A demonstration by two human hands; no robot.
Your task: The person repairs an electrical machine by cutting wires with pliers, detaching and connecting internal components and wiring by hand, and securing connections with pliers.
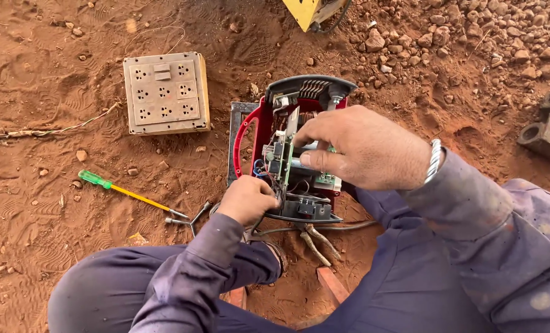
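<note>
- The unit point(299, 148), a small red-and-black electrical machine, lies on bare red earth in front of the seated person, between the knees, with its cover off and its insides exposed.
- A green circuit board point(285, 148) stands upright inside the red casing; wires and black components sit around it (finer detail is too small to tell).
- The right hand point(361, 148) reaches over the unit from the right, fingers curled and pinched close on parts at the board's right side; exactly what they grip is hidden under the hand.
- The left hand point(248, 198) is closed at the unit's lower left edge, thumb and fingers narrowed against the board's lower end; whether it holds a small tool or only the board cannot be told.
- A screwdriver point(133, 195) with a green handle and yellow shaft lies on the ground to the left, apart from both hands. Just beside its tip lies a small metal tool point(188, 217), kind unclear.
- A socket board point(166, 92) lies further left and up, with a thin wire point(47, 131) trailing off from it.
- Judgement: opening is done, as the casing is already off; work on the internals appears to be in hand. Refitting the cover and closing up are not yet done.
</note>
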